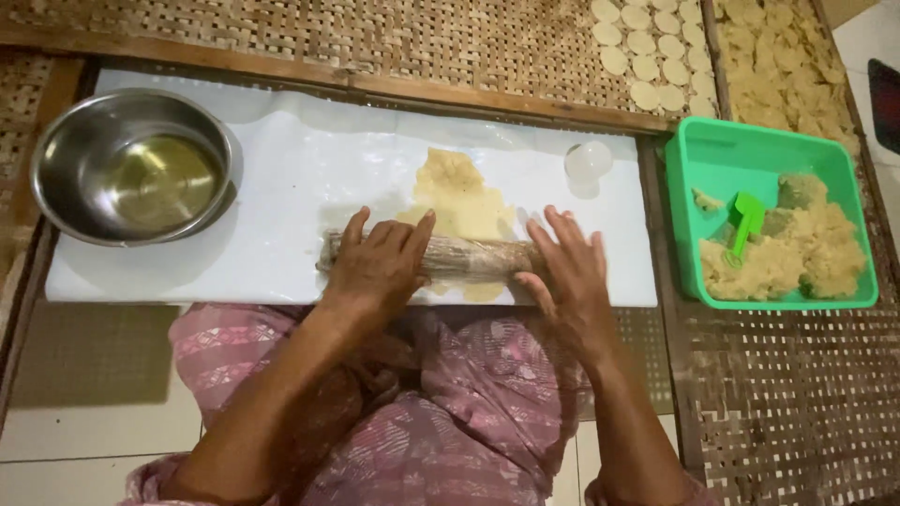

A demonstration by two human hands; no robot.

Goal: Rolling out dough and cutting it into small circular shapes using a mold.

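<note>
A wooden rolling pin (469, 256) lies across a thin sheet of yellow dough (457, 199) on a white plastic sheet (281, 197). My left hand (380, 262) presses flat on the pin's left part, fingers spread. My right hand (567, 267) rests flat on the pin's right end, fingers pointing away from me. The dough spreads out beyond the pin, toward the far side.
A steel bowl (131, 169) with oil stands at the left. A small round cutter cup (588, 161) sits at the sheet's far right. A green tub (773, 215) holds dough and a green scoop (745, 220). Cut dough discs (647, 47) lie on woven trays behind.
</note>
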